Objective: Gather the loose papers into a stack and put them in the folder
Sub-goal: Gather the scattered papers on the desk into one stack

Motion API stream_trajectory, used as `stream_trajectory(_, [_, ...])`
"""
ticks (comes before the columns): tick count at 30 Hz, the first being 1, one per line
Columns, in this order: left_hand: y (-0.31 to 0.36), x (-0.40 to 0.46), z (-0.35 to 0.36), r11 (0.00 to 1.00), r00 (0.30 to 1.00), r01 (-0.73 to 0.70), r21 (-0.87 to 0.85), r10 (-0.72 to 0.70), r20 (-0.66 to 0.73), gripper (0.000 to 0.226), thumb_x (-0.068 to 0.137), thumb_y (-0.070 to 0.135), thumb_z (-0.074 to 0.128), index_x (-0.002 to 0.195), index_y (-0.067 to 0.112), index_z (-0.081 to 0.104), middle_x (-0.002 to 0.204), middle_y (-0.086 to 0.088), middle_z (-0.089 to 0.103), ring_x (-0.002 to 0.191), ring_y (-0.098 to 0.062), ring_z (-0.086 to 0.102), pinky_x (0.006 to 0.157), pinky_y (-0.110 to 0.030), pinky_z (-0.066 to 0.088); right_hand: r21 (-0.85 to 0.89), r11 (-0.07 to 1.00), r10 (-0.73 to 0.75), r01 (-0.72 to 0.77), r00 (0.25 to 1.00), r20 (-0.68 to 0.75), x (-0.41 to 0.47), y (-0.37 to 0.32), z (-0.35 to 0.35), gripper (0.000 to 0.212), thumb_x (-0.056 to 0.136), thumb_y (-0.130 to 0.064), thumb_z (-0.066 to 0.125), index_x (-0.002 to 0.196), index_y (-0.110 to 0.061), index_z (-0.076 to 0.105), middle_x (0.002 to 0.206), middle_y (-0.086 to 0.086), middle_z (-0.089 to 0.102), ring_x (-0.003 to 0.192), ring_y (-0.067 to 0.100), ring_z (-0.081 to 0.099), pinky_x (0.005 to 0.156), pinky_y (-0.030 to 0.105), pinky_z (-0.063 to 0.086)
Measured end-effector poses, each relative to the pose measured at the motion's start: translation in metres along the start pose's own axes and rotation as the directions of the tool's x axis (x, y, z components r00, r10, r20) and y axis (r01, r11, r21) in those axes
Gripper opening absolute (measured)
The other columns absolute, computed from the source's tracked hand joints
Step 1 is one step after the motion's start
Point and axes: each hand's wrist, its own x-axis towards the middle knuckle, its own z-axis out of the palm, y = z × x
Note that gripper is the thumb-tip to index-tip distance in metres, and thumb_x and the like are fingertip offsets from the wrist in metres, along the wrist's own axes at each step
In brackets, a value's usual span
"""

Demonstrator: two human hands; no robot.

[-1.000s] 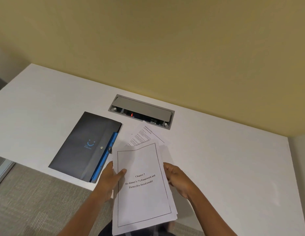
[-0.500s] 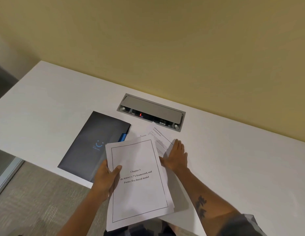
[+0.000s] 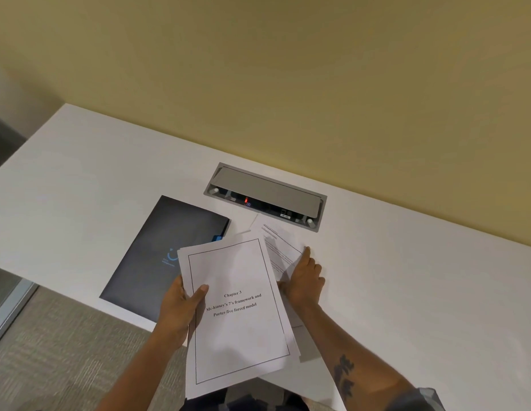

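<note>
Your stack of papers (image 3: pixel 237 315) sits raised over the desk (image 3: pixel 406 292) edge, pinched in your left hand (image 3: pixel 178 310), thumb on top, so it stays together. One loose sheet (image 3: pixel 280 247) lies flat beside it; your right hand (image 3: pixel 304 280) rests on it, fingers (image 3: pixel 307 252) together, likely to slide it in. The dark folder (image 3: pixel 157 253) waits closed, left of the stack.
</note>
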Motion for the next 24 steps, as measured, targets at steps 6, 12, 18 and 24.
stream_trajectory(6, [0.006, 0.003, 0.008, 0.999, 0.998, -0.022, 0.032, 0.02, 0.053, 0.042, 0.099, 0.011, 0.068, 0.137, 0.026, 0.058, 0.128, -0.005, 0.075, 0.112, -0.034, 0.075, 0.095, -0.062, 0.06, 0.538, 0.834, 0.15, -0.126, 0.989, -0.001, -0.008, 0.019, 0.003, 0.064, 0.087, -0.011, 0.082, 0.141, -0.01, 0.047, 0.116, 0.011, 0.072, 0.099, 0.032, 0.069, 0.074, 0.035, 0.057])
stream_trajectory(12, [0.017, -0.002, 0.024, 0.999, 0.989, -0.047, 0.022, 0.043, 0.145, 0.036, 0.101, 0.008, 0.064, 0.127, 0.034, 0.063, 0.117, -0.001, 0.08, 0.1, -0.029, 0.08, 0.074, -0.047, 0.067, 0.729, 0.682, 0.113, -0.058, 0.993, -0.026, -0.014, 0.063, -0.007, 0.034, 0.09, -0.005, 0.085, 0.122, 0.001, 0.074, 0.112, 0.002, 0.076, 0.097, 0.023, 0.07, 0.079, 0.024, 0.054])
stream_trajectory(18, [0.018, -0.005, 0.04, 0.999, 0.987, -0.048, 0.012, 0.046, 0.156, 0.031, 0.101, 0.005, 0.064, 0.125, 0.025, 0.063, 0.117, -0.005, 0.08, 0.101, -0.032, 0.08, 0.075, -0.045, 0.068, 0.507, 0.859, 0.19, -0.071, 0.964, -0.186, -0.017, 0.094, -0.012, 0.026, 0.109, -0.024, 0.061, 0.128, -0.017, 0.077, 0.115, 0.009, 0.083, 0.081, 0.025, 0.071, 0.071, 0.035, 0.063])
stream_trajectory(24, [0.015, -0.013, 0.043, 0.997, 0.981, -0.075, 0.029, 0.069, 0.184, 0.04, 0.101, 0.005, 0.063, 0.136, 0.025, 0.058, 0.12, -0.004, 0.079, 0.102, -0.032, 0.079, 0.075, -0.046, 0.068, 0.474, 0.878, 0.222, -0.072, 0.937, -0.27, -0.021, 0.102, -0.018, 0.038, 0.112, -0.034, 0.053, 0.149, -0.033, 0.063, 0.133, 0.002, 0.078, 0.103, 0.028, 0.075, 0.091, 0.043, 0.064])
